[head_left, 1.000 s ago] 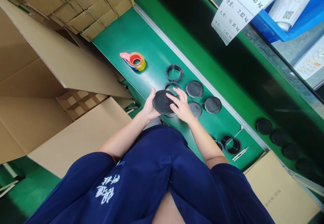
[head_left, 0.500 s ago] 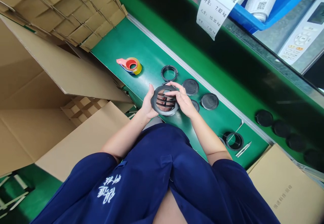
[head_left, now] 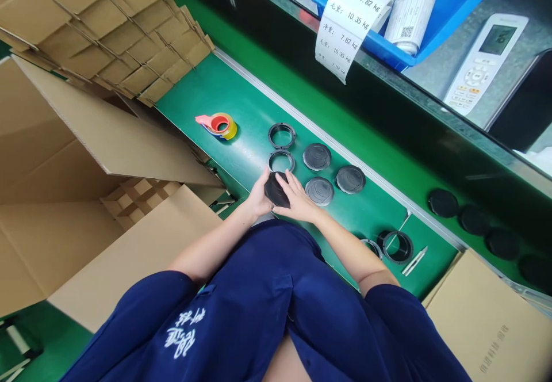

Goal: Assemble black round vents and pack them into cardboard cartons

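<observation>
A round black air vent (head_left: 276,190) is held between my two hands close to my body, its dark face turned upward. My left hand (head_left: 257,197) grips its left edge. From the right, my right hand (head_left: 298,199) curls round the other side, with fingers resting over the face. Just beyond the vent lies a black ring (head_left: 281,153), and a second black ring (head_left: 282,135) sits behind that one. To the right of my hands, three similar round vents lie face up on the green table, the nearest vent (head_left: 319,191) close to my right fingers.
A tape dispenser (head_left: 222,126) lies at left on the green table (head_left: 190,97). Open cardboard boxes (head_left: 142,244) stand at left. Near my right forearm are a deep black ring (head_left: 395,247) and a pen-shaped cutter (head_left: 414,261). Several dark discs (head_left: 443,203) line the right edge.
The vent's slats stood apart with gaps between them; now its face looks closed. My hands and the vent have moved slightly nearer my body, uncovering the nearer ring. The camera view has shifted.
</observation>
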The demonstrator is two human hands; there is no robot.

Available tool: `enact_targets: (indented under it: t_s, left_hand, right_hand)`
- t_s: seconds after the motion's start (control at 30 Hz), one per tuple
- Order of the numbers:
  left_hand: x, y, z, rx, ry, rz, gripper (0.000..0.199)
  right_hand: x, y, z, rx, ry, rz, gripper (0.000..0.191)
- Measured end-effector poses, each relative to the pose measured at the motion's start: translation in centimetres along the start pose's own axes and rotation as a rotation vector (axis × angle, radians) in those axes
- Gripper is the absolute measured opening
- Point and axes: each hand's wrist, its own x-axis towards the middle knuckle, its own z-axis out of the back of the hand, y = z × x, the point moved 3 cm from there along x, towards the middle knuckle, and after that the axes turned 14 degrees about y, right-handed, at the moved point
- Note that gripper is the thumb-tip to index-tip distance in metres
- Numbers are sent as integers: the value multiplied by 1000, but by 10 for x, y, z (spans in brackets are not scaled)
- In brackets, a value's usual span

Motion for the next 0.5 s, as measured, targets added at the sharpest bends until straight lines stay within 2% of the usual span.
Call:
enact_targets:
  t_s: [0.07, 0.1, 0.2, 0.23, 0.27, 0.37, 0.5]
  left_hand:
    - [17, -5, 9, 199, -69, -23, 78]
    - [27, -15, 15, 364, -170, -60, 80]
    - [67, -71, 37, 908, -611, -220, 67]
    - [82, -92, 45, 1024, -717, -257, 61]
    - [98, -112, 53, 1091, -772, -266, 60]
    - [143, -155, 74, 1133, -738, -208, 54]
    - [176, -182, 95, 1138, -695, -149, 21]
  right_hand:
    - [9, -14, -2, 66, -6, -104, 101]
    - [16, -21, 0, 73, -28, -160, 102]
    - [39, -42, 14, -35, -127, -356, 110]
    - [48, -48, 19, -99, -143, -408, 113]
    - [58, -52, 22, -164, -144, -443, 115]
    - [88, -59, 23, -317, -82, -456, 114]
    - [117, -65, 14, -410, 2, -465, 117]
